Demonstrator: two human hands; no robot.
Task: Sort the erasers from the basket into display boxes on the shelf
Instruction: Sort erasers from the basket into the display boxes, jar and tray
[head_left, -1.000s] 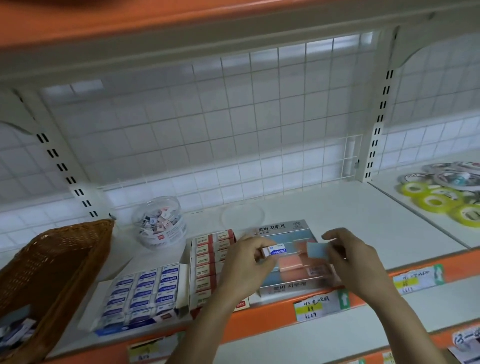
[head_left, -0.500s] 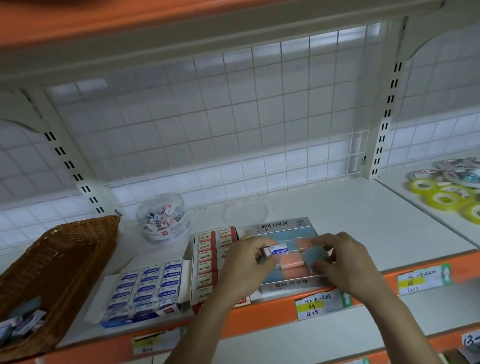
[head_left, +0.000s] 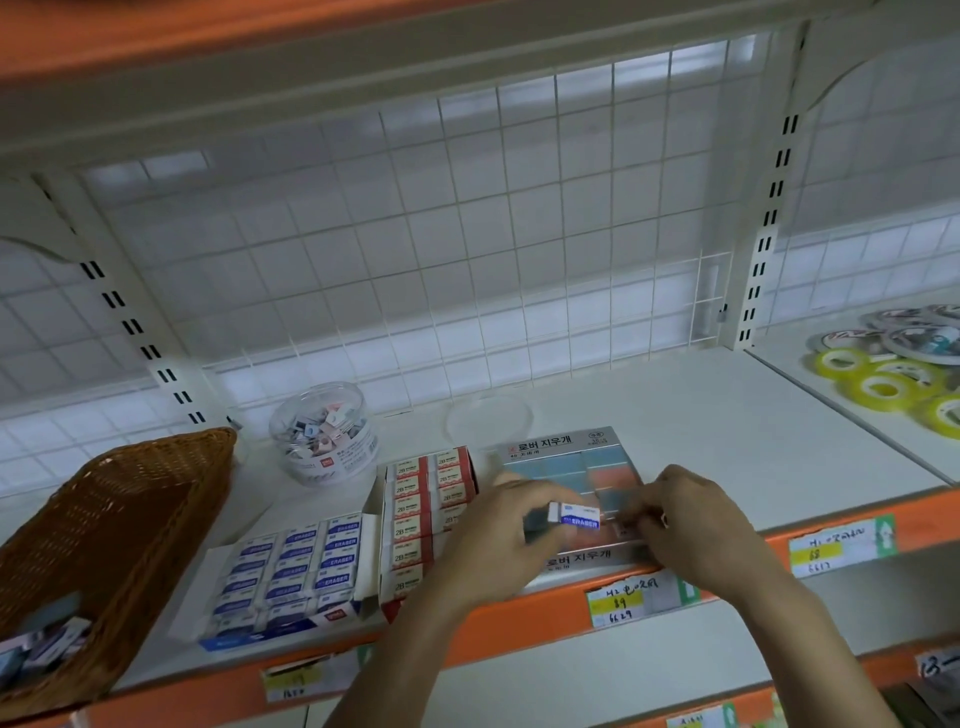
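1. Left hand (head_left: 498, 540) hangs over the front edge of the shelf (head_left: 727, 426), thumb and fingers pinching a blue-and-white eraser (head_left: 574, 517) with "ERASER" printed on its sleeve. A darker blurred piece sits against the eraser's left end; I cannot make it out.
2. Right hand (head_left: 696, 525) is just beside the left, fingers curled down onto the front right part of the grey display box (head_left: 566, 457). Something pinkish shows at its fingertips, too blurred to tell whether it is pinched or only touched.
3. Held eraser is above the grey display box, near its front, not in any box.
4. Grey display box has Korean lettering on its back and front panels and holds flat blue-grey and salmon erasers in rows.
5. Red-and-white box (head_left: 426, 499) of "2B" erasers stands touching the grey box's left side, partly hidden by the left wrist.
6. Blue box (head_left: 291, 571) of "ERASER" sleeves lies left of that, flap open, rows filled.
7. Wicker basket (head_left: 119, 519) sits at the far left, tilted in view; loose erasers (head_left: 41, 649) lie in its bottom corner.
8. Clear round tub (head_left: 324, 436) of small mixed erasers stands behind the boxes; its clear lid (head_left: 488, 421) lies flat on the shelf to the right of it.
9. Tape rolls (head_left: 883, 384), yellow-cored, are piled on the neighbouring shelf at right.
10. Handwritten price labels (head_left: 631, 600) are stuck along the orange shelf edge.
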